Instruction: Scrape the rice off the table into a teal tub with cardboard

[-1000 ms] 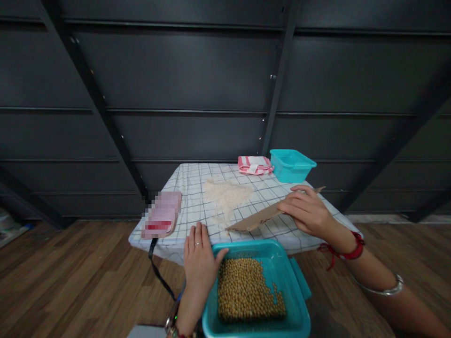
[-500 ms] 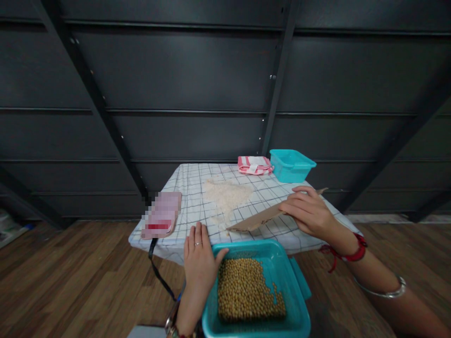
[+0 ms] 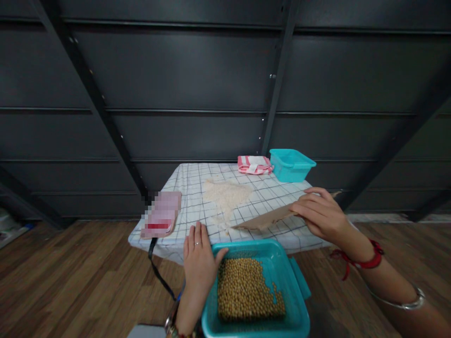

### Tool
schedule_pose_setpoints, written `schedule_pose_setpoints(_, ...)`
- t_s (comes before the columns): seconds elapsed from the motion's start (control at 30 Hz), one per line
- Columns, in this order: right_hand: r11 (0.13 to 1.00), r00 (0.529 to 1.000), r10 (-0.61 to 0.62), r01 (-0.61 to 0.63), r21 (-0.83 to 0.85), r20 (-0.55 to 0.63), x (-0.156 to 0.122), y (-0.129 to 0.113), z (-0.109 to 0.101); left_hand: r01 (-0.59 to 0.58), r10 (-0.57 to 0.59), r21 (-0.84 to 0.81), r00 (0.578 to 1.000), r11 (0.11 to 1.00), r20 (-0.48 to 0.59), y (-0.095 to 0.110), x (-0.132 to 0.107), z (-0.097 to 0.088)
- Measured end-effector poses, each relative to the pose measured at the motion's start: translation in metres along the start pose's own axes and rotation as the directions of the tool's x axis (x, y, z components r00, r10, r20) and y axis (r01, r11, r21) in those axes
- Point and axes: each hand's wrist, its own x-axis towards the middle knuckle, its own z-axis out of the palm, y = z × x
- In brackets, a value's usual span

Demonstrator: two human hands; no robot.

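My left hand (image 3: 199,264) lies flat with fingers stretched out against the left rim of a teal tub (image 3: 298,305) that holds a layer of yellow-brown beans (image 3: 246,290). My right hand (image 3: 321,215) is closed on a brown cardboard strip (image 3: 265,219), held low over the checked tablecloth (image 3: 190,188). The strip's left tip sits near the front point of a pile of white grains (image 3: 227,193) spread on the cloth. The tub sits at the table's near edge.
A second, smaller teal tub (image 3: 291,165) and a folded pink-and-white cloth (image 3: 254,165) sit at the table's far right. A pink blurred object (image 3: 161,214) with a dark strap lies at the left edge. Dark metal wall behind, wooden floor around.
My right hand has slid to the right with the cardboard strip, drawing its tip away from the grain pile. My left hand and the tub have stayed put.
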Motion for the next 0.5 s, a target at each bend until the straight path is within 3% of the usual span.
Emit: schedule_pose_setpoints(0.5,0.999,0.999,-0.028,0.028,-0.014,0.023,0.001,-0.002,-0.007,-0.006,0.006,-0.001,1.000,1.000,0.031,0.000,0.001,-0.003)
